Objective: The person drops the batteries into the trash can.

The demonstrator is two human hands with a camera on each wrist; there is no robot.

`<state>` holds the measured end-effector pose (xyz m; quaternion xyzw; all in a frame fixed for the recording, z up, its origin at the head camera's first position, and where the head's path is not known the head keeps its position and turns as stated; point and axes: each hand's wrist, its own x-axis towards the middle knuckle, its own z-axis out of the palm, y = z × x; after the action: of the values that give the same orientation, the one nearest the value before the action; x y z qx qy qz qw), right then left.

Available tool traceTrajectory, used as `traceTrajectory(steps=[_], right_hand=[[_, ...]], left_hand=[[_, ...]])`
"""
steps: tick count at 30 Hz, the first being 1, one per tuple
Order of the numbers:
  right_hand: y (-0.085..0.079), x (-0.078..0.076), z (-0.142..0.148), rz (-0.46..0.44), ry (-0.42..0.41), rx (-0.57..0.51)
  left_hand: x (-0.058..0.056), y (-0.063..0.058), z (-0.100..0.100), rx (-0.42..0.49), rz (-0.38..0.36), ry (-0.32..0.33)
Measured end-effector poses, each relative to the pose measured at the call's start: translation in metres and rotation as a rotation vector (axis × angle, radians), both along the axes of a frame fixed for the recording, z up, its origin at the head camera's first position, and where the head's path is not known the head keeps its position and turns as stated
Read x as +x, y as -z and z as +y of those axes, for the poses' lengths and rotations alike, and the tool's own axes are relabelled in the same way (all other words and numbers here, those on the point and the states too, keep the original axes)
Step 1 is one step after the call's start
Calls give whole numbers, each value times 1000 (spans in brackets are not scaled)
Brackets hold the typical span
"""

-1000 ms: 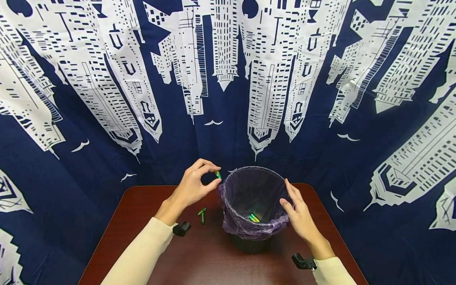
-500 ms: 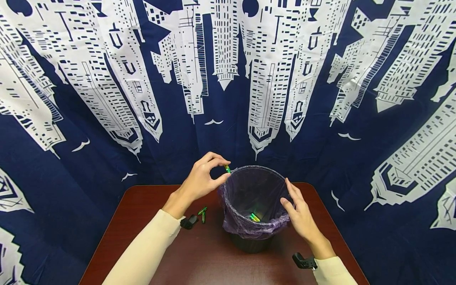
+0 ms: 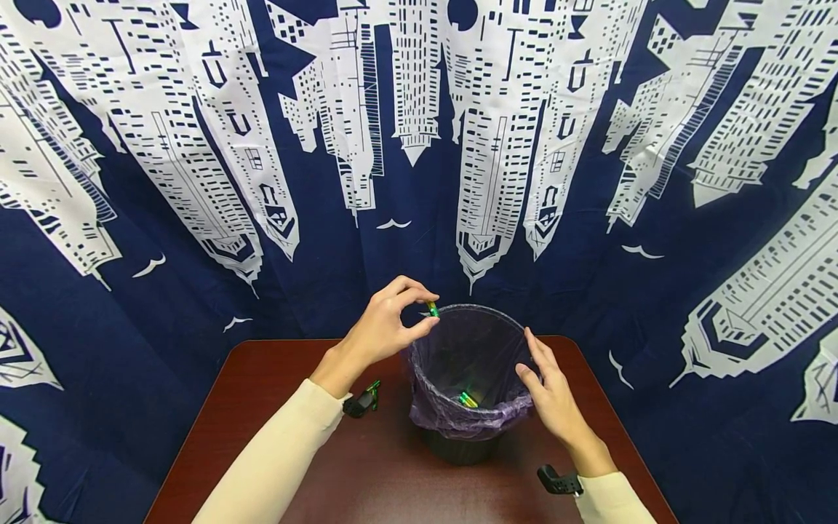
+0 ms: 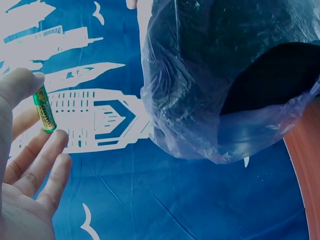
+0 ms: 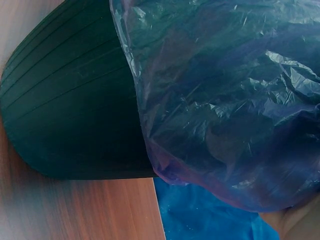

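My left hand [image 3: 391, 324] pinches a green and gold battery [image 4: 45, 111] between thumb and fingertips, at the left rim of a dark trash bin [image 3: 458, 450]. A translucent purple bag [image 3: 452, 424] lines this bin and is folded over its rim. My right hand [image 3: 553, 393] rests at the bin's right rim with fingers fairly straight; in the right wrist view the bag hides most of it. Inside the bin lie green and yellow batteries [image 3: 468, 399]. More green batteries [image 3: 375, 386] lie on the table left of the bin, partly hidden by the left wrist's black strap.
The bin stands on a reddish-brown table [image 3: 281, 437] with rounded back corners. A navy curtain [image 3: 327, 276] with white printed buildings hangs right behind the table and along its sides. Each wrist carries a black strap device [image 3: 559, 480].
My left hand has moved right with the battery, from beside the bin to its left rim. Its wrist now partly covers the batteries on the table. The right hand has stayed put.
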<state>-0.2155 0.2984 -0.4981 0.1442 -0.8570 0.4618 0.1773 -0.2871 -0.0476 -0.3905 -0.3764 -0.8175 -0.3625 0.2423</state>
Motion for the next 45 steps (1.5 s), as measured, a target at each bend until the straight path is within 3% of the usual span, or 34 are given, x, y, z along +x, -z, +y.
traceTrajectory(steps=[26,34,45], right_hand=[[-2,-3,-1,-20,-6,8],[-3,-3,-2,-18,-8,5],[-2,-2,0,-18,-5,-1]], left_hand=[[2,6,11,-29,-48,31],[4,8,9,-109,-89,6],[5,12,4,-116,-116,-10]])
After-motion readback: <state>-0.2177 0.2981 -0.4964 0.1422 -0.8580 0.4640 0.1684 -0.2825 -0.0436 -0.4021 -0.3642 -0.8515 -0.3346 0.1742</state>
